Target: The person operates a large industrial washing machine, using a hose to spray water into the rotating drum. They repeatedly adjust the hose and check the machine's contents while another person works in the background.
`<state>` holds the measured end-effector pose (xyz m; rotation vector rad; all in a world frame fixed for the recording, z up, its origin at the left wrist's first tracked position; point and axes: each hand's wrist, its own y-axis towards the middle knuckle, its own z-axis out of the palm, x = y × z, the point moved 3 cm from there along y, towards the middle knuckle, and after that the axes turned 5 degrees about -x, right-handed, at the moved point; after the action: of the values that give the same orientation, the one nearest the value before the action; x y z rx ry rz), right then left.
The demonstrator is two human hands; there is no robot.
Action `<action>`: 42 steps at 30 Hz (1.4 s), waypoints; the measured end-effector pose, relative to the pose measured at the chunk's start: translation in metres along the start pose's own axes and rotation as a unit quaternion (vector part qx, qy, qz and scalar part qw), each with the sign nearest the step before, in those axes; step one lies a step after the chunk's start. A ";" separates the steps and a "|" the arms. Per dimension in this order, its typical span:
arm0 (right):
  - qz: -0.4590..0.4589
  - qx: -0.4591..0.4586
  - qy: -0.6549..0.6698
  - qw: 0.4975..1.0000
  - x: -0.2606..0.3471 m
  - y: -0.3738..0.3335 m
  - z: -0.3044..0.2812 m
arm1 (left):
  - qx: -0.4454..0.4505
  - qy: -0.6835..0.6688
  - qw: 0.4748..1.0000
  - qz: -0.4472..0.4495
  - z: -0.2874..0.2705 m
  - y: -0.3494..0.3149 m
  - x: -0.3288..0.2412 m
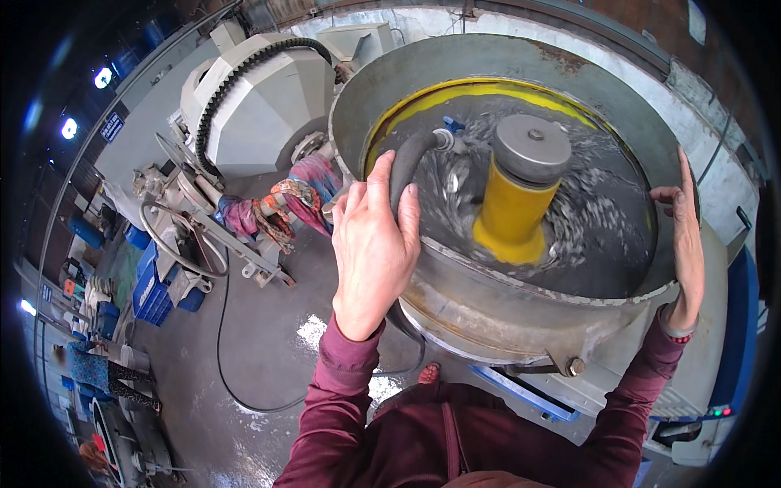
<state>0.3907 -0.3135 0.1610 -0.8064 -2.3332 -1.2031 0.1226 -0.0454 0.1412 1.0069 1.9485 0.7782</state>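
A large round metal tub (488,305) with a yellow lining stands in front of me, holding grey churning liquid and blurred pale pieces. From its middle rises a yellow column (516,213) topped by a grey round cap (533,146). At the tub's left rim, my left hand (373,244) is closed around a thick black hose (413,163). The hose bends over the rim, and a fitting with a blue valve handle (453,125) sits at its end above the liquid. My right hand (686,240) rests at the right rim, its fingers stretched out and holding nothing.
A pale many-sided drum machine (268,106) stands at the far left, with patterned cloth (281,203) draped beside it. Blue crates (154,285) and a handwheel (183,240) are left. A black cable (220,350) loops over the floor. Another person (102,370) stands at lower left.
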 end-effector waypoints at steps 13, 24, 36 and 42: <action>0.006 0.016 -0.005 1.000 -0.002 0.001 0.001 | 0.007 0.013 1.000 0.003 -0.001 0.002 0.001; 0.003 0.000 -0.002 1.000 0.000 0.000 0.001 | 0.032 0.016 0.999 -0.012 -0.004 0.003 -0.003; 0.004 -0.004 0.004 1.000 -0.001 0.000 -0.003 | 0.014 0.008 1.000 0.009 0.000 0.001 0.001; 0.016 -0.021 0.004 1.000 -0.003 0.003 0.000 | 0.016 -0.009 1.000 -0.009 0.002 0.002 0.001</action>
<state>0.3949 -0.3134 0.1614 -0.8480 -2.2882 -1.2438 0.1246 -0.0435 0.1412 1.0104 1.9570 0.7272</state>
